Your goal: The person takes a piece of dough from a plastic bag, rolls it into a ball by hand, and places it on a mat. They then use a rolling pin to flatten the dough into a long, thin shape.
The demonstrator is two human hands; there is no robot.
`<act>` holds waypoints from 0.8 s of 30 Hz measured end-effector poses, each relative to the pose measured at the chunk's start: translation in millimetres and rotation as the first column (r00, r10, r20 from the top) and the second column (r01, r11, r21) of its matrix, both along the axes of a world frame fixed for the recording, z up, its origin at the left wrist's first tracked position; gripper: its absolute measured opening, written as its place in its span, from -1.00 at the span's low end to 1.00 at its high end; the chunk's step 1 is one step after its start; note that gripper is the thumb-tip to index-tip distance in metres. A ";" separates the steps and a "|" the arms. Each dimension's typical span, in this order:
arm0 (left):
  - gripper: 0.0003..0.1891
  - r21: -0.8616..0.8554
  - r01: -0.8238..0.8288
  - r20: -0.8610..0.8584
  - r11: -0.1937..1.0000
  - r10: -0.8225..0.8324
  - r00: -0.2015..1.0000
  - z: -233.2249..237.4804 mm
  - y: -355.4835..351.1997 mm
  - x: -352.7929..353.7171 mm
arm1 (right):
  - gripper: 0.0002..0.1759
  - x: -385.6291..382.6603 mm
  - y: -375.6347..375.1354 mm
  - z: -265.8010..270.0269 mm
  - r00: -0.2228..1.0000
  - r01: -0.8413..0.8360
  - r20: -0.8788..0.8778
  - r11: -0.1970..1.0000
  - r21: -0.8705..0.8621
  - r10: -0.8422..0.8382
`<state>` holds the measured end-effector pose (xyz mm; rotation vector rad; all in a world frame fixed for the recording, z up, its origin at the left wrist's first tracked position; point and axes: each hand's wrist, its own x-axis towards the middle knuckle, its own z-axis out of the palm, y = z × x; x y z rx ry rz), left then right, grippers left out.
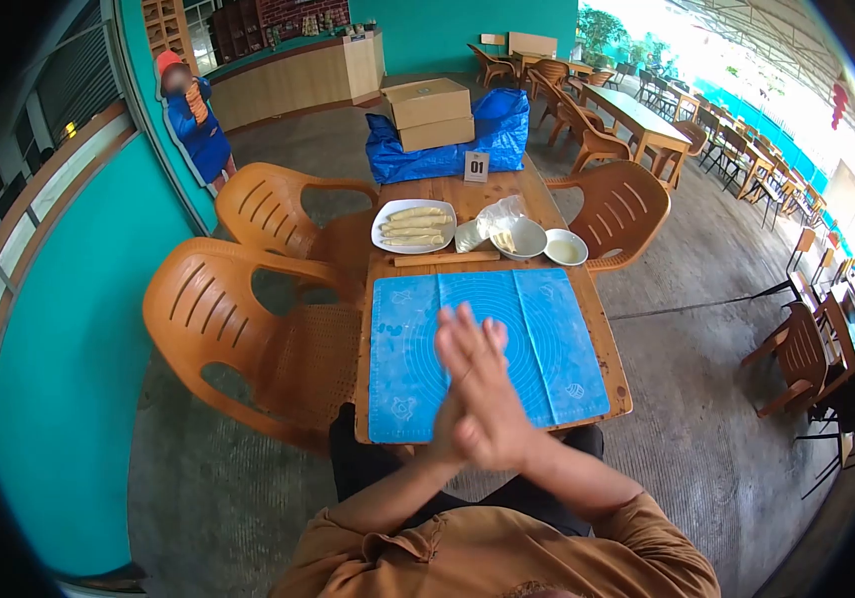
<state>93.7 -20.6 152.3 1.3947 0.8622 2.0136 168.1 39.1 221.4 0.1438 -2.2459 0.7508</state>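
Note:
My left hand and my right hand are pressed palm to palm above the blue mat, fingers stretched out. The left is mostly covered by the right, and whatever lies between the palms, if anything, is hidden. The mat is printed with circles and spread over the wooden table's near part. Along its far edge lies a wooden rolling pin. Behind that stands a white plate with several long pale-yellow pieces. A plastic bag of white powder leans by a bowl; a smaller bowl holds pale liquid.
At the table's far end a cardboard box rests on a blue bag, by a card marked 01. Brown plastic chairs flank the table. A cutout figure of a person stands at the left wall. More tables and chairs fill the right side.

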 end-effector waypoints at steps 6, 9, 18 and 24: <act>-0.08 0.043 0.215 0.497 0.976 -0.208 0.843 51.4 -27.2 -7.3 | -0.08 -0.8 -4.6 -8.8 0.993 0.092 0.069 0.992 0.088 -0.098; -0.07 0.021 0.101 0.482 0.995 -0.099 0.871 42.1 -16.2 -8.0 | -0.07 2.3 -19.4 -0.3 0.994 -0.070 0.098 0.984 0.164 0.055; -0.06 0.068 0.033 0.522 0.997 -0.063 0.850 53.2 -25.2 -2.1 | -0.03 -4.2 -18.6 -11.6 0.995 0.081 0.053 0.996 -0.022 -0.080; -0.06 -0.065 0.056 0.486 0.996 -0.017 0.874 27.6 -23.9 13.9 | -0.06 -7.6 0.8 15.3 0.994 0.094 0.061 0.992 -0.081 -0.090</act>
